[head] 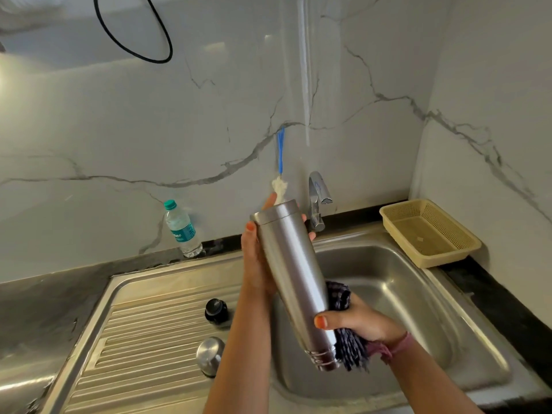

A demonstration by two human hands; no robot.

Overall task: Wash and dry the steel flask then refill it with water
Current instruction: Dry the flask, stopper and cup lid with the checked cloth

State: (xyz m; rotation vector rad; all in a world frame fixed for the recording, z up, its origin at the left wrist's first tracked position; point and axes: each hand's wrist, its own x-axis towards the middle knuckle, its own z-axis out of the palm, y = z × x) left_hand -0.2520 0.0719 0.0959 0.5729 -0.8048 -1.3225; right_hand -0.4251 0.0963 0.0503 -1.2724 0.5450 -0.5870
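Right hand (363, 321) is nearest, low in view — thumb curled across the front of the flask (291, 279), fingers wrapped behind it with a dark checked cloth (346, 342) bunched against the steel. Cloth shows above the hand and hangs in a fringe below it, beside the flask's threaded neck. A pink band sits on that wrist.

Flask is held tilted over the sink (418, 309), mouth end down toward the camera, base up and away. Lid is off. Left hand (257, 258) grips the upper part near the base — thumb on the near side, fingertips just showing round the far side, palm against the steel.

On the ribbed drainboard (143, 339) left of the basin lie two loose pieces, apart from each other: a black cap (216, 309) farther back and a steel cap (210, 355) nearer, partly hidden by the left forearm.

Behind the flask's base a brush (280, 174) with a blue handle and whitish bristles stands against the marble wall; its lower end is hidden. Tap (318, 198) is at the sink's back edge, just right of the flask's base; whether it runs I cannot tell. A plastic bottle (182, 230) with a green cap leans against the wall on the counter, left. A beige basket (430, 233) sits at the sink's back right corner. A black cable (134, 40) loops down the wall at top left.
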